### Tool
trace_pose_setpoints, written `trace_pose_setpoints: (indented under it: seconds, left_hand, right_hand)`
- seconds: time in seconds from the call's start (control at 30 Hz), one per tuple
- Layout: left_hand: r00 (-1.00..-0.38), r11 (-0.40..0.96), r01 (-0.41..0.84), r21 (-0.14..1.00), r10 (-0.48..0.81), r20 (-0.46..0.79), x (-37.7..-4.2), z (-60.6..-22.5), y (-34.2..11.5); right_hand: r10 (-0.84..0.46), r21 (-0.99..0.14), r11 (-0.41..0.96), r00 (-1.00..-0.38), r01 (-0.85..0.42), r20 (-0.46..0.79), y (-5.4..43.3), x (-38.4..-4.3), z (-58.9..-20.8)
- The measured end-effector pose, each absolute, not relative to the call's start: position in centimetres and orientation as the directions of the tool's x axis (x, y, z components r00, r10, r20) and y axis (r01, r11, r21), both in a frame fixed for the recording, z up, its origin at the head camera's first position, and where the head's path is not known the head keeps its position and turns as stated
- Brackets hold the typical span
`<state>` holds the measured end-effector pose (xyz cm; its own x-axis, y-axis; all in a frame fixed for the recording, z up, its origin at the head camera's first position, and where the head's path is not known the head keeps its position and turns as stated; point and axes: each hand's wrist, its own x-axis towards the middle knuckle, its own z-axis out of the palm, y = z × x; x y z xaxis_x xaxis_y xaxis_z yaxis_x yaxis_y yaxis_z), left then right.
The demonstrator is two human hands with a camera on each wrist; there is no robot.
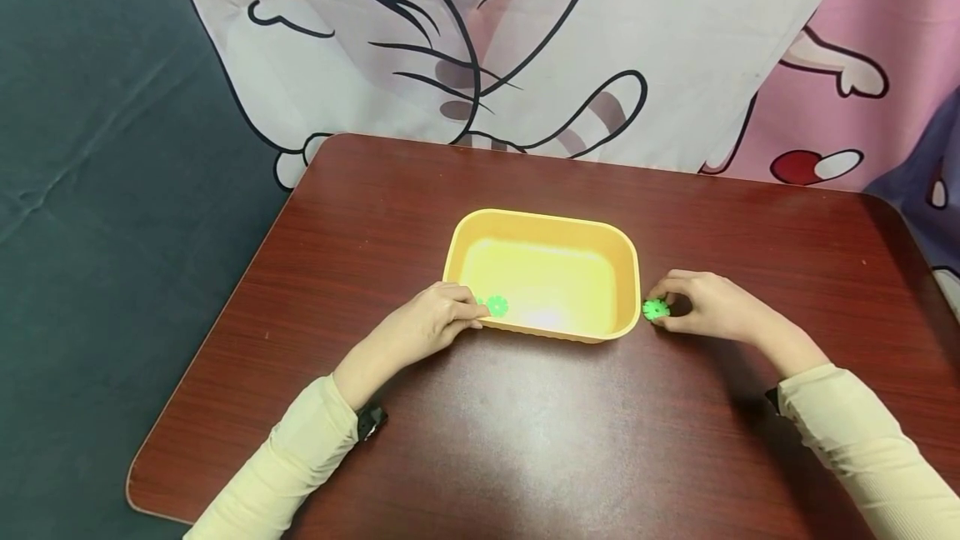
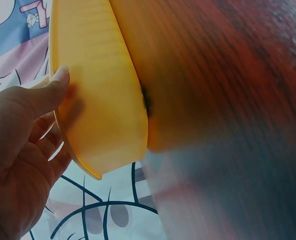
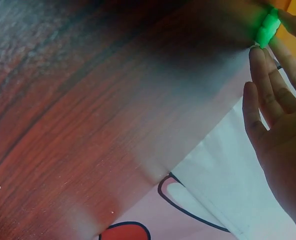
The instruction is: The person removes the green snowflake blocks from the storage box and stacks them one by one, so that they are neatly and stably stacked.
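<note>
A yellow plastic bin (image 1: 543, 331) stands near the middle of the table. My left hand (image 1: 442, 315) grips its near left rim; in the left wrist view the thumb of this hand (image 2: 25, 130) lies on the bin's outer wall (image 2: 105, 85), with the other fingers over the rim. Inside, by those fingertips, lies a green notched disc (image 1: 497, 306), with a bit of more green at its left partly hidden. Just outside the bin's right end, my right hand (image 1: 701, 304) pinches a green snowflake disc (image 1: 656, 310). From the right wrist view, the green disc (image 3: 268, 29) appears edge-on between thumb and fingers.
The dark red wooden table (image 1: 360, 215) has rounded corners. Behind it hangs a cloth (image 1: 675, 48) printed with cartoon animals, and a dark grey-green cloth (image 1: 112, 215) lies beyond the left edge. A dark wrist device (image 1: 371, 422) shows at the left sleeve.
</note>
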<state>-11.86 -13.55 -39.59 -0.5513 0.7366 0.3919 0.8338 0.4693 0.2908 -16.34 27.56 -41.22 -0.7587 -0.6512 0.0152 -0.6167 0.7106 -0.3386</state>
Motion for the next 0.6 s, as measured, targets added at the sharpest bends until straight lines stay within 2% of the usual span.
trace_pose_setpoints:
  seconds: [0.43,0.6]
  left_hand:
    - [-0.524,0.435,0.851,0.293,0.728,0.441,-11.9,-39.7,-13.6]
    - [-0.549,0.454,0.835,0.312,0.732,0.405,-11.9,-39.7,-13.7]
  right_hand:
    - [-0.658,-0.321,0.708,-0.753,-0.629,0.023,27.7,-16.4,-40.8]
    - [-0.653,-0.315,0.712,-0.756,-0.628,0.031,27.9,-16.5,-40.1]
